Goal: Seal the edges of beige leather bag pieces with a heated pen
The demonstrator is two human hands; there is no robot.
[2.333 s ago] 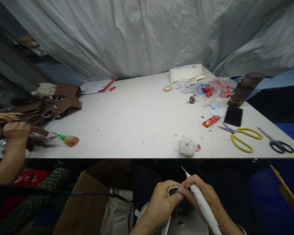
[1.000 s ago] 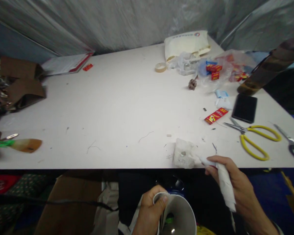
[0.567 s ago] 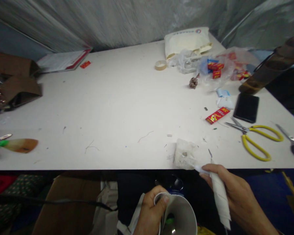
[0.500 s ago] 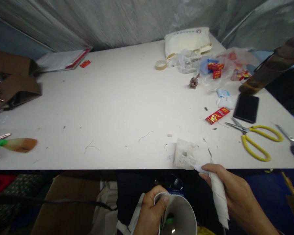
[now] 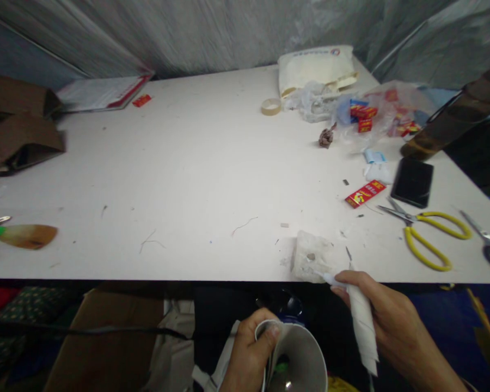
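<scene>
White-wrapped tool [image 5: 362,328] aslant in closed right grip [image 5: 386,313], curled sheet [image 5: 305,348] tight in left grip [image 5: 248,353].

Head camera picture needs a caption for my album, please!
Left hand grips a curved white piece; right hand holds a white-wrapped tool.

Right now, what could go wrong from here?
The translucent whitish block sits at the front edge of the white table, so the right hand might nudge it off. The slim white-wrapped tool in that hand has an exposed thin tip that could scratch something. The yellow-handled metal scissors lie with blades apart, a possible snag.
</scene>
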